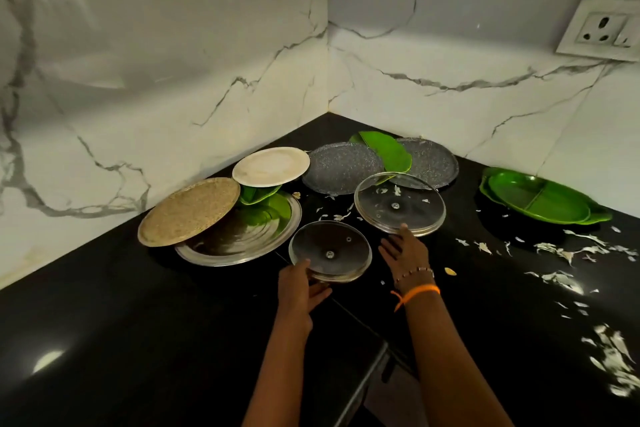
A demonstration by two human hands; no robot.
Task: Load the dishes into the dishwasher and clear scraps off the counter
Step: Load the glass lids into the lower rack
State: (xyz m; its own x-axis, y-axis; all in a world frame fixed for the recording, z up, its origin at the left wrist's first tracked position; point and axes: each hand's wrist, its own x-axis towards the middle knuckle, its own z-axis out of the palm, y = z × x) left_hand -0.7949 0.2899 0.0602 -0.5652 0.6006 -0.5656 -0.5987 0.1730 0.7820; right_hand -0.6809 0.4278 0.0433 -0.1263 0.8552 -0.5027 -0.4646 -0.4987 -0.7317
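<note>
Black counter [104,340]: the left hand [298,291] grips the near rim of the small glass lid [330,251]; the right hand [405,250], fingers straight, touches the larger glass lid [400,203]. Far right, stacked green trays [540,199] hold nothing visible, with scraps [561,253] scattered just beside them.

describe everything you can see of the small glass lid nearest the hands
The small glass lid is round, clear glass with a metal rim, a central metal fitting and a small vent hole. It lies on the black counter, beside the steel plate. The left hand grips its near edge; the right hand is apart.
</note>
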